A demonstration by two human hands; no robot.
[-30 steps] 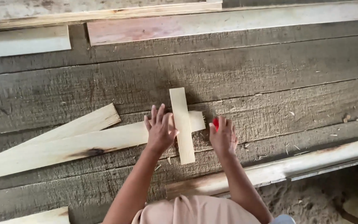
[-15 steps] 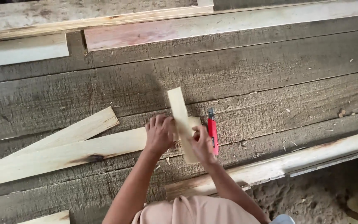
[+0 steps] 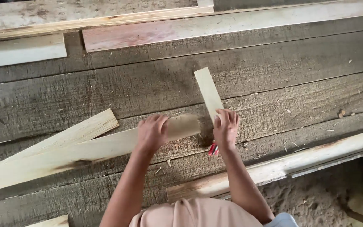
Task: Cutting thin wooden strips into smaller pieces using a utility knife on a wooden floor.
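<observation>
My left hand [image 3: 153, 132] grips the right end of a long pale wooden plank [image 3: 76, 153] that lies slanted on the dark weathered boards [image 3: 148, 88]. My right hand [image 3: 225, 127] holds a short pale wooden strip [image 3: 209, 93], lifted off the plank and pointing away from me. A red marker [image 3: 213, 149] pokes out just below my right hand; whether the hand holds it or it lies on the boards is unclear.
A second pale plank [image 3: 80, 130] lies beside the long one on the left. Reddish and pale planks [image 3: 215, 26] run along the far side. A pale beam [image 3: 299, 162] edges the platform at the right, with sandy ground [image 3: 324, 197] below it.
The short strip lay crosswise on the long plank's end; my right hand has picked it up and moved it to the right. My left hand has closed on the plank's end.
</observation>
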